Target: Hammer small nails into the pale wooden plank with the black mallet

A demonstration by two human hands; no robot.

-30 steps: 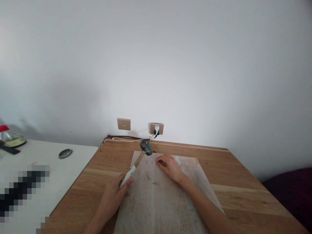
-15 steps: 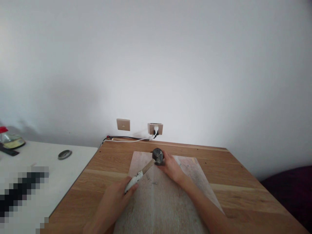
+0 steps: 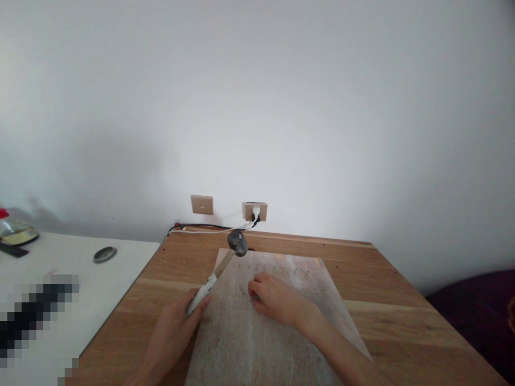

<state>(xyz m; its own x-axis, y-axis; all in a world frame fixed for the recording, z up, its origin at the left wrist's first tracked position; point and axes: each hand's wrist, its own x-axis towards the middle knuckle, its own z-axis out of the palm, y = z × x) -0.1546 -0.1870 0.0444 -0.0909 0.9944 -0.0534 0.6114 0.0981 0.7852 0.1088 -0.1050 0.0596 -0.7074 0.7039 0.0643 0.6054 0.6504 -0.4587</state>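
My left hand (image 3: 177, 320) is wrapped round the white-wrapped handle of a hammer (image 3: 204, 294). The dark, heavy hammer head (image 3: 237, 243) is raised above the far left edge of a worn, pale wooden board (image 3: 241, 348). Low over the middle of that board, my right hand (image 3: 273, 296) has its fingers curled and pinched together at a small nail, mostly hidden by the fingertips. Just left of these fingertips is another small nail (image 3: 243, 291). Several more small nails show toward the board's far end.
The board rests on a brown wooden table (image 3: 386, 316) against a white wall. A socket with plugs (image 3: 256, 212) and cables are behind it. On the white table (image 3: 132, 257) at left are a grey ring (image 3: 105, 254) and a red-capped bottle (image 3: 18, 231).
The hammer has lifted and moved left, away from my right hand. My right hand has drawn back from the board's far edge toward its middle, closing its fingers at a nail.
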